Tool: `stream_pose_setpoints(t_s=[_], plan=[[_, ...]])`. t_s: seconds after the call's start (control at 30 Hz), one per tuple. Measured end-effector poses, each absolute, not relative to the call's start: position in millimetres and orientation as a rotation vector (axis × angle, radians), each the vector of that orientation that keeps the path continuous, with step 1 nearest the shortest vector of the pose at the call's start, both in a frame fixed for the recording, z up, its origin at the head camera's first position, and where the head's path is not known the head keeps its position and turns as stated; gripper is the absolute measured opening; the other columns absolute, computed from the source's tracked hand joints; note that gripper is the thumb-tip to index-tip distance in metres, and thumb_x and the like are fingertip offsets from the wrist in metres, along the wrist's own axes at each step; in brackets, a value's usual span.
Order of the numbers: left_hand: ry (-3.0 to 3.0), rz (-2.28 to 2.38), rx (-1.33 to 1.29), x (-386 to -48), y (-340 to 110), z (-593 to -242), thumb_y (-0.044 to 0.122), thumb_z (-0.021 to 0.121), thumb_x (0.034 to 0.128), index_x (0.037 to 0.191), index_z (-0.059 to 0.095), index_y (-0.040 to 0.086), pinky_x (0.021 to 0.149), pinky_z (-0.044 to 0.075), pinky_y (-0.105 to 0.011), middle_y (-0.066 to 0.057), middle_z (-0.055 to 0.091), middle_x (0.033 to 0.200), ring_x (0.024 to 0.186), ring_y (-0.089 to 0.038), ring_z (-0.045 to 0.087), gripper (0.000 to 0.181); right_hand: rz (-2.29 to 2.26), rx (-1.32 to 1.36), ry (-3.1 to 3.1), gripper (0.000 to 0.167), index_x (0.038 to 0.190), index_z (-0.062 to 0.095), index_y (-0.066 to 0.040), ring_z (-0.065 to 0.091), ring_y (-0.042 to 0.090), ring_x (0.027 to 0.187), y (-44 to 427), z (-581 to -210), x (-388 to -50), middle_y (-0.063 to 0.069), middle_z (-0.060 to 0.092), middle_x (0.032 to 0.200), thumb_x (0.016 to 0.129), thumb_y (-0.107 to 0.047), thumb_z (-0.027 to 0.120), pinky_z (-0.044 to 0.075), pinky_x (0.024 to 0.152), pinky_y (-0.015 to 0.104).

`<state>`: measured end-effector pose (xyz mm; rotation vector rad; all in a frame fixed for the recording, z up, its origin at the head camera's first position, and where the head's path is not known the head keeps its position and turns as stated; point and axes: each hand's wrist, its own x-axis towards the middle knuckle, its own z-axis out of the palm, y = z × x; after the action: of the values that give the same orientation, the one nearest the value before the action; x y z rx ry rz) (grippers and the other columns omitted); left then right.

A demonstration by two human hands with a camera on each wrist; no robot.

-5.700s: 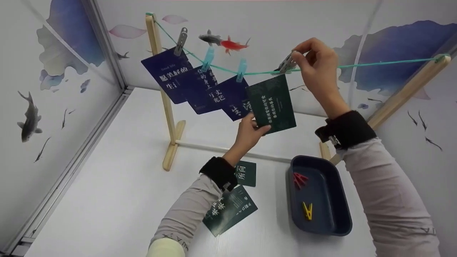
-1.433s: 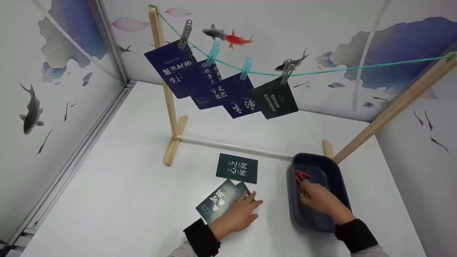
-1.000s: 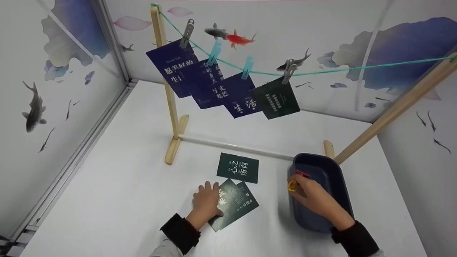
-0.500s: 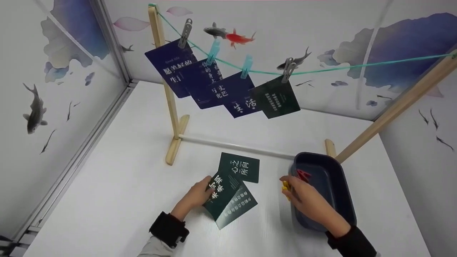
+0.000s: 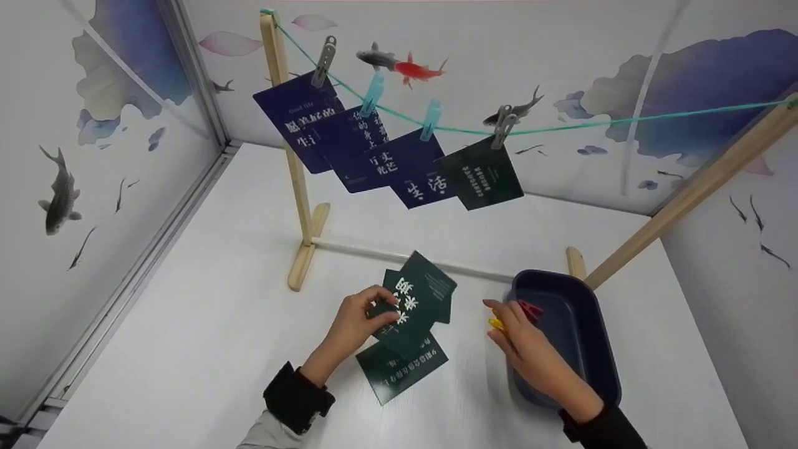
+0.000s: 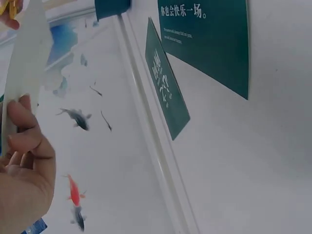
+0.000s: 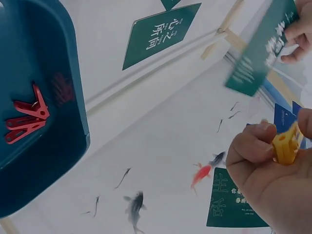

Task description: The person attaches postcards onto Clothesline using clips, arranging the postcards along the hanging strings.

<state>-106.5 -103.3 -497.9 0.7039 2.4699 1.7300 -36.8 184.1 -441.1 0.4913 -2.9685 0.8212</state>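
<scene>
My left hand (image 5: 360, 317) pinches a dark green card (image 5: 419, 299) with white lettering by its left edge, raised off the table. In the left wrist view this card (image 6: 25, 63) is seen nearly edge-on, its back pale. Below it, two more green cards lie flat: one card (image 5: 405, 368) nearer me, the other card (image 5: 445, 305) farther back and partly covered. My right hand (image 5: 530, 352) pinches a yellow clothespin (image 5: 497, 323) beside the left rim of a dark blue basin. The right wrist view shows the yellow clothespin (image 7: 286, 145) between thumb and fingers.
Red clothespins (image 7: 29, 117) lie in the basin (image 5: 608, 349). Behind, a green cord (image 5: 623, 118) spans a wooden frame (image 5: 692, 190). Three blue cards (image 5: 411, 168) and a green card (image 5: 483, 174) hang from it by grey and light-blue pegs. A pale bar (image 5: 361, 251) crosses low between the posts.
After the last green card was pegged, both hands came down. The right took the yellow clothespin from the basin; the left picked up the top green card and lifted it forward and right.
</scene>
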Motion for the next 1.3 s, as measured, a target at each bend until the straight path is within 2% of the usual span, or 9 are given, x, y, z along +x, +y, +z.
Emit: stream_pose_setpoints(t_s=[0.1,0.3,0.47,0.6,0.73,0.9,1.0,1.13,1.3], plan=[[2.486,1.745,0.834,-102,-101,-490,0.016,0.072,0.0826,0.093,0.07,0.009,0.061,0.045,-0.019,-0.005,0.064,0.087,0.071,-0.004,0.051,0.013,0.845,0.464,-2.827,0.036,0.127,0.05,-0.008,0.043,0.002,0.071,181,-442,-34,-0.004,0.048,0.094,0.092,-0.011,0.058,0.046,0.063,0.017],[2.43,1.511,1.045,-98,-97,-477,0.001,0.066,0.0838,0.112,0.055,0.008,0.088,0.048,-0.029,-0.005,0.056,0.111,0.102,-0.017,0.056,0.031,0.844,0.463,-2.613,0.032,0.119,0.053,-0.005,0.038,0.0,0.067,175,-435,-32,-0.005,0.045,0.085,0.089,0.0,0.059,0.04,0.056,0.016],[2.421,1.846,0.845,-99,-90,-470,0.006,0.066,0.086,0.114,0.042,0.008,0.065,0.044,-0.02,-0.01,0.063,0.098,0.076,-0.008,0.052,0.037,0.869,0.441,-2.645,0.032,0.125,0.049,-0.006,0.039,0.001,0.069,174,-432,-28,-0.005,0.044,0.086,0.093,-0.002,0.053,0.042,0.059,0.016],[2.477,2.08,0.85,-104,-83,-464,0.009,0.061,0.0908,0.108,0.041,0.006,0.057,0.037,-0.018,-0.01,0.062,0.082,0.062,-0.003,0.043,0.027,0.797,0.483,-2.606,0.046,0.125,0.051,-0.005,0.05,0.006,0.078,176,-434,-26,0.0,0.057,0.096,0.083,0.0,0.067,0.051,0.071,0.021],[2.662,1.926,1.069,-108,-76,-459,0.009,0.055,0.0944,0.104,0.057,0.007,0.059,0.042,-0.02,-0.005,0.064,0.089,0.066,-0.006,0.05,0.01,0.747,0.542,-2.529,0.052,0.118,0.056,-0.003,0.057,0.013,0.089,180,-434,-27,0.002,0.066,0.104,0.071,0.003,0.077,0.047,0.081,0.02],[2.54,1.62,1.305,-112,-65,-450,0.001,0.049,0.0918,0.12,0.06,0.008,0.061,0.037,-0.02,-0.006,0.06,0.112,0.059,-0.006,0.039,0.031,0.709,0.612,-2.476,0.048,0.112,0.063,-0.005,0.051,0.013,0.092,191,-417,-35,0.005,0.062,0.105,0.068,0.005,0.078,0.037,0.083,0.007],[2.437,1.516,1.329,-118,-57,-441,-0.002,0.05,0.0886,0.131,0.05,0.009,0.071,0.043,-0.023,-0.008,0.054,0.123,0.074,-0.009,0.051,0.044,0.727,0.646,-2.433,0.049,0.112,0.065,-0.006,0.048,0.01,0.089,200,-397,-43,0.007,0.06,0.1,0.067,0.007,0.078,0.037,0.08,0.006],[2.485,1.576,1.278,-131,-44,-425,0.001,0.055,0.0916,0.131,0.042,0.008,0.079,0.049,-0.032,-0.013,0.056,0.114,0.1,-0.022,0.058,0.042,0.775,0.63,-2.414,0.047,0.111,0.065,-0.002,0.05,0.005,0.082,211,-367,-57,0.008,0.064,0.091,0.067,0.008,0.077,0.04,0.075,0.006],[2.361,1.961,1.028,-153,-25,-395,0.007,0.066,0.0866,0.125,0.044,0.006,0.061,0.053,-0.026,-0.016,0.064,0.09,0.073,-0.02,0.061,0.044,0.853,0.477,-2.438,0.041,0.111,0.065,0.0,0.05,-0.003,0.08,222,-333,-74,0.0,0.066,0.091,0.072,0.008,0.075,0.038,0.07,0.01]])
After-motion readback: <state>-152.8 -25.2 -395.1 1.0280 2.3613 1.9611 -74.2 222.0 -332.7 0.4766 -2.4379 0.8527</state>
